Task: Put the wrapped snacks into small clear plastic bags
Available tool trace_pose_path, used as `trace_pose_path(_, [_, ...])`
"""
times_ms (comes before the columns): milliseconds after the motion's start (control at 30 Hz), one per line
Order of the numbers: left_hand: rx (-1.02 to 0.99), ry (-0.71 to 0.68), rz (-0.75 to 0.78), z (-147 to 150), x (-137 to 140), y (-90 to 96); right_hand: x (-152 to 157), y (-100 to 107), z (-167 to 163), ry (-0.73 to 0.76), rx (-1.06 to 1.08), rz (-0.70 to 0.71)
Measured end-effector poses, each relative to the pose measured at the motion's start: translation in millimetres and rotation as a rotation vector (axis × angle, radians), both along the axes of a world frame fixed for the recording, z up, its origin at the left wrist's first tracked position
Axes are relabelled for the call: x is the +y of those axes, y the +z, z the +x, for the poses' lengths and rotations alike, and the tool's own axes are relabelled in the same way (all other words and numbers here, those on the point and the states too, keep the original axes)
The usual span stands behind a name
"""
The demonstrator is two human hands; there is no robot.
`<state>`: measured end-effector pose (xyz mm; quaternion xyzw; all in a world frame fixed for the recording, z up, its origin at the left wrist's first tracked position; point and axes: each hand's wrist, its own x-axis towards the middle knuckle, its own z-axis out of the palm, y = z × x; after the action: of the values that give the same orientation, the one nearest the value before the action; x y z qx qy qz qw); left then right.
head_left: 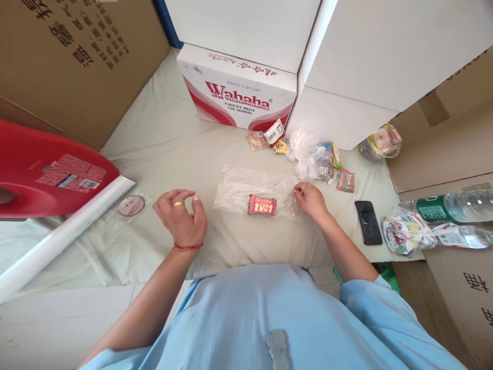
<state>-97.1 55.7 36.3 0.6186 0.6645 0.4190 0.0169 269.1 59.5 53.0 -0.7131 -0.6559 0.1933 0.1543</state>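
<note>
A clear plastic bag lies flat on the cloth in front of me. A small red snack packet with printed characters rests on the bag's lower middle. My right hand pinches the bag's right edge between thumb and fingers. To the left of the bag, my left hand hovers apart from it, fingers bent and thumb held away, with nothing in it. A gold ring and a red string bracelet are on that hand and wrist. Beside it on the left is a round pinkish disc in clear wrapping.
A Wahaha water carton stands at the back. Several snack packets and a crumpled white bag lie before it. At right are a phone and plastic bottles; at left, a red jug and a white roll.
</note>
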Motion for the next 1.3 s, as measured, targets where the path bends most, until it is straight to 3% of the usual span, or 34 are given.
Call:
trace_pose_path(33, [0.031,-0.008,0.049,2,-10,6.6,5,6,0,0.007,-0.047,0.041])
trace_pose_path(100, [0.101,-0.167,0.066,13,-26,16.4,18,16,-3,0.053,-0.083,0.085])
trace_pose_path(200, [0.207,-0.583,-0.073,42,-37,20.3,43,22,-23,0.200,-0.113,0.061])
trace_pose_path(300, [0.296,-0.784,-0.175,79,-30,13.9,66,13,-51,0.296,-0.196,-0.017])
trace_pose_path(433, [0.363,-0.794,-0.287,106,-14,0.7,85,1,-75,0.283,-0.281,-0.126])
trace_pose_path(567, [0.387,-0.797,-0.305,106,-12,-9.1,95,3,-77,0.313,-0.196,-0.270])
trace_pose_path(667, [0.380,-0.798,-0.295,103,-13,-13.6,99,13,-72,0.366,-0.171,-0.258])
trace_pose_path(800, [0.361,-0.799,-0.276,105,-13,-15.5,95,32,-66,0.474,-0.123,-0.139])
trace_pose_path(933, [0.354,-0.793,-0.269,107,-12,-13.0,70,52,-66,0.565,-0.139,-0.122])
trace_pose_path(1033, [0.341,-0.793,-0.272,105,-11,-13.0,36,55,-71,0.622,-0.129,-0.112])
trace_pose_path(1167, [0.272,-0.822,-0.287,96,-10,-20.8,-6,31,-79,0.573,-0.031,-0.102])
trace_pose_path(1300, [0.095,-0.903,-0.290,82,-8,-30.1,-30,2,-87,0.462,0.105,-0.031])
